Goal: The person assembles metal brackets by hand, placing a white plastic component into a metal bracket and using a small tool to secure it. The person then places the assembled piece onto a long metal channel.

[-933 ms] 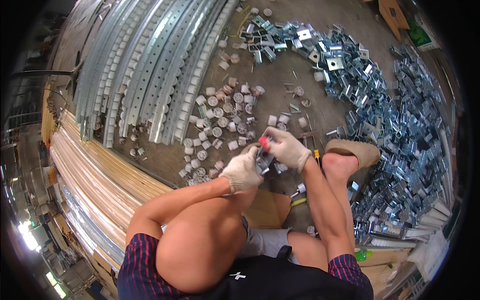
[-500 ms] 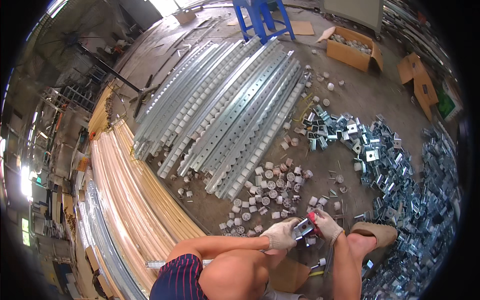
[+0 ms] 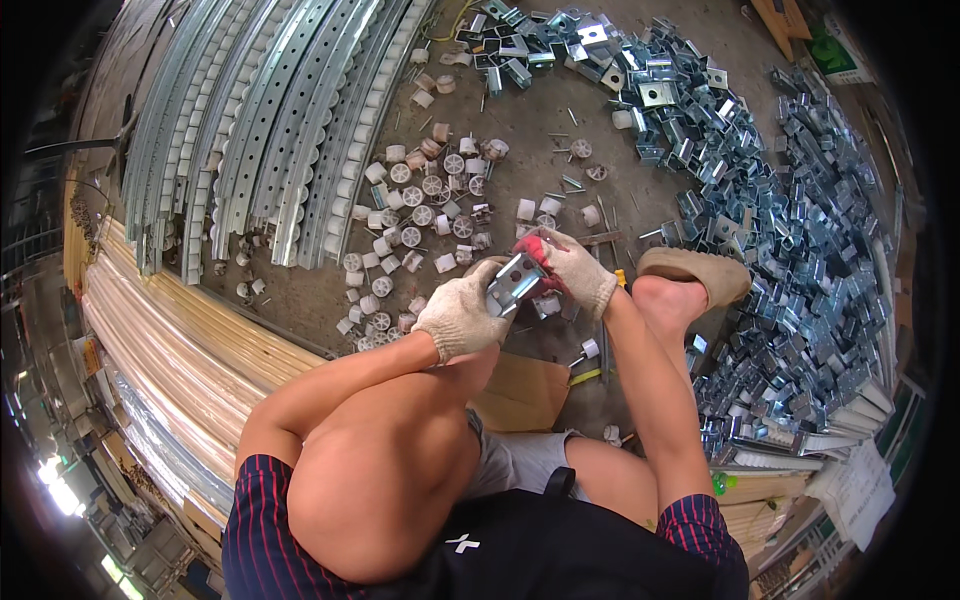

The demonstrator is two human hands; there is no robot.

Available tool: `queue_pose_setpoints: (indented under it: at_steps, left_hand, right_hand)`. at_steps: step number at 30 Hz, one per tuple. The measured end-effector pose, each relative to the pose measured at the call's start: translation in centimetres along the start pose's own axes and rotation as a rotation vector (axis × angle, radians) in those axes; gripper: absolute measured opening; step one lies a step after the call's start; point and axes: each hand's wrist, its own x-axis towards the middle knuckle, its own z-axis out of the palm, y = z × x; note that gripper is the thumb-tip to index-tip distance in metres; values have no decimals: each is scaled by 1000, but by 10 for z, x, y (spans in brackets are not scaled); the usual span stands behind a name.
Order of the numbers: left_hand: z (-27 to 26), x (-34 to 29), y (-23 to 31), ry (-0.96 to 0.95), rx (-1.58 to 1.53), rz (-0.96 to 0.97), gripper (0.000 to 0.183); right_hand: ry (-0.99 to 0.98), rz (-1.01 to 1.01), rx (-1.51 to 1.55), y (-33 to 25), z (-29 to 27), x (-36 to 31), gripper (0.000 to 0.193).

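Note:
Both hands wear off-white knitted gloves and meet above my bent legs. My left hand (image 3: pixel 462 312) is closed round the lower left side of a shiny U-shaped metal bracket (image 3: pixel 518 281) with holes in its face. My right hand (image 3: pixel 572 268) closes on the bracket's upper right end. Red shows at its fingers; whether this is glove coating or a held thing I cannot tell. Small white wheels (image 3: pixel 422 215) lie scattered on the floor just beyond my hands. Below the bracket, a pin with a white wheel (image 3: pixel 588 349) lies near a cardboard piece (image 3: pixel 525 393).
A large heap of metal brackets (image 3: pixel 720 190) curves along the right side. Perforated metal rails (image 3: pixel 270 150), some lined with white wheels, lie at the far left. Long wrapped strips (image 3: pixel 170 330) run along the left. My sandalled foot (image 3: pixel 695 278) stands beside the heap.
My view has tilted down, so my lap now shows and the floor things sit higher in the picture. Both hands stay together on the bracket, which is turned slightly.

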Motion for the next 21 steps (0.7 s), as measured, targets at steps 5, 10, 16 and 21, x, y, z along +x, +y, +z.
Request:
queue_pose_setpoints:
  at_steps: [5,10,16,21]
  left_hand:
    - [-10,-5,4,-11,31,-48,57]
    - [-8,-5,-2,-31,43,-37,60]
    - [-2,-6,-7,-72,135,-90,64]
    - [-9,-4,0,-94,88,-128,66]
  right_hand:
    - [89,210,281,-53,28,-5,24]
    - [76,64,155,-35,28,-7,29]
    - [171,-3,-22,-32,42,-8,30]
    - [57,163,-95,-54,32,-4,29]
